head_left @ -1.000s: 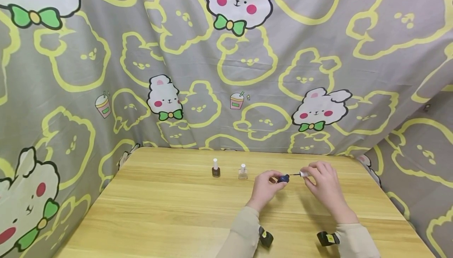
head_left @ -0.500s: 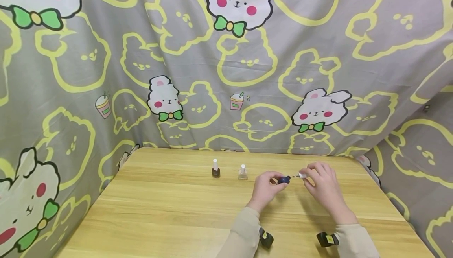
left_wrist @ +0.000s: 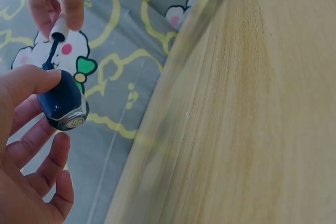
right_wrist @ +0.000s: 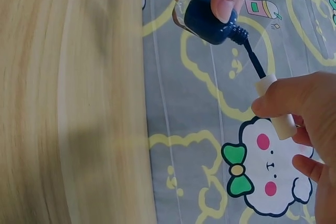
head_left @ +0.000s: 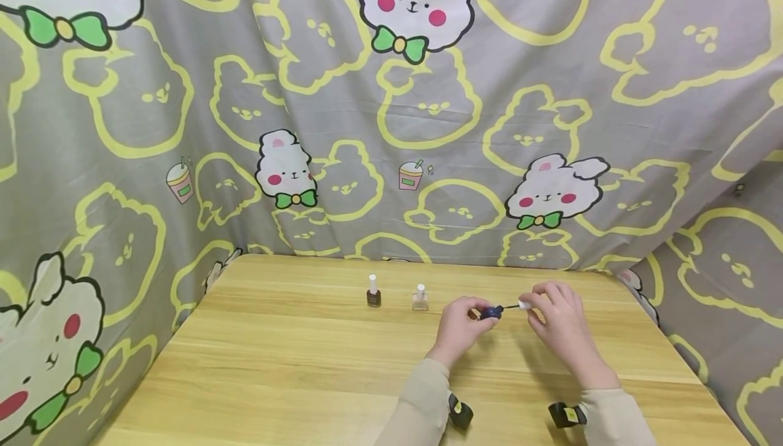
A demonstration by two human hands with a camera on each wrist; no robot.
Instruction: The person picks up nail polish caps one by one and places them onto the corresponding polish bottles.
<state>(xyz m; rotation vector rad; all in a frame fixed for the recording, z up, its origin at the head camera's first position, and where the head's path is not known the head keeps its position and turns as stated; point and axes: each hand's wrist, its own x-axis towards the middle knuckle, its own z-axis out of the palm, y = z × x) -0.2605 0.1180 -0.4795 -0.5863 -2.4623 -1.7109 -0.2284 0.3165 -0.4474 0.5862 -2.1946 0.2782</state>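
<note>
My left hand (head_left: 459,327) pinches a dark blue nail polish bottle (right_wrist: 206,18) between thumb and fingers, tilted over the table with its threaded neck toward the right. The white cap (right_wrist: 276,107) is between the thumb and fingers of my right hand (head_left: 559,320). From that cap a dark, polish-coated brush stem (right_wrist: 255,60) runs to the bottle's mouth, and its tip overlaps the neck in both wrist views. In the left wrist view the bottle's clear base (left_wrist: 72,121) faces the camera, with the left thumb lying across its shoulder.
On the wooden table (head_left: 275,357), left of my hands, stand a dark brown polish bottle (head_left: 374,296) and a clear one (head_left: 420,299), both upright with white caps. A grey curtain (head_left: 342,113) printed with rabbits hangs around the table's back and sides.
The brush first moved in toward the bottle, showing less stem, then drew back a little to the right. The left hand has barely shifted, keeping its grip on the bottle.
</note>
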